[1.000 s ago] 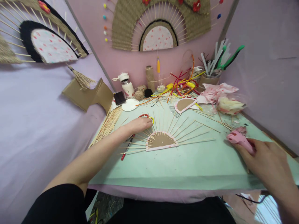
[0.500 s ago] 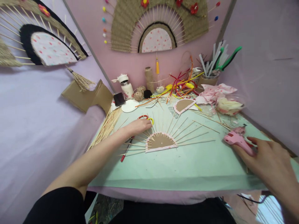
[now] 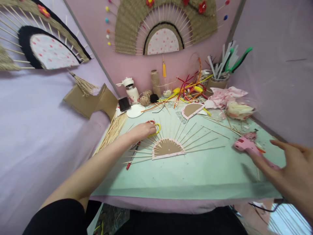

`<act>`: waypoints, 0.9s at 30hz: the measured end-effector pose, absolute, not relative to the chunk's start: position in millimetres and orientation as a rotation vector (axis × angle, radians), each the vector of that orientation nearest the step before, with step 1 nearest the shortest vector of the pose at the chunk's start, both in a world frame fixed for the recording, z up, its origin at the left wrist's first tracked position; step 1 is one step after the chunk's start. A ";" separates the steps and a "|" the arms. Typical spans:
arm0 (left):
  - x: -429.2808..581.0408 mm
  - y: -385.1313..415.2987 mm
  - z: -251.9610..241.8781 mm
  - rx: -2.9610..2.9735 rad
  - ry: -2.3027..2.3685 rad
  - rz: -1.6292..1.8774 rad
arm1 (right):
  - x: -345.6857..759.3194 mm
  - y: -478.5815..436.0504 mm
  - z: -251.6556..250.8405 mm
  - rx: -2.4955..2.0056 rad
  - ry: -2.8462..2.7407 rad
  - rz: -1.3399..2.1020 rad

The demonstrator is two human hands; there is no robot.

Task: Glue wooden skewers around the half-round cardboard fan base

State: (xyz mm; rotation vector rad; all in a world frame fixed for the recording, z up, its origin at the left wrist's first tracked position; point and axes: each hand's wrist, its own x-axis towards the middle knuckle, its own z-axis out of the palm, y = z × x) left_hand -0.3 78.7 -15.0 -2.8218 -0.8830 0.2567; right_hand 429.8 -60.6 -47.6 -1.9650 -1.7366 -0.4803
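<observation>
Pale green tabletop (image 3: 186, 179): it bears, at its middle, a stick fan (image 3: 168, 148) with a half-round cardboard base. Right hand (image 3: 292, 166): open, thumb and fingers spread apart. Left hand (image 3: 143, 131): fingers bent together near the fan's left sticks; I cannot tell whether they grip anything. Pink glue gun (image 3: 244, 144): beside the right thumb, contact unclear. Yellow handle loop (image 3: 158, 128): at the left fingertips.

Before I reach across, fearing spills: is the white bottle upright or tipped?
Upright: the white bottle stands with its lid uppermost.
</observation>
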 end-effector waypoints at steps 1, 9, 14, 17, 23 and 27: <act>-3.7 79.9 -13.0 -2.803 -0.928 0.228 | 424.4 -62.6 -42.8 -1.912 -1.741 -0.503; -24.8 100.0 -10.2 -2.705 -1.209 -0.017 | 337.7 -59.8 -34.7 -1.240 -1.974 -0.190; -28.6 107.4 -15.4 -2.685 -1.395 -0.064 | 280.7 -39.8 -29.6 -1.121 -2.232 0.133; -30.5 112.5 -17.9 -2.674 -1.507 -0.075 | 257.9 -25.4 -26.4 -1.154 -2.389 0.222; -31.9 123.3 -26.5 -2.664 -1.590 -0.115 | 236.7 -8.2 -31.5 -1.245 -2.503 0.274; -31.1 129.7 -34.8 -2.655 -1.625 -0.148 | 231.6 -5.2 -38.9 -1.261 -2.510 0.285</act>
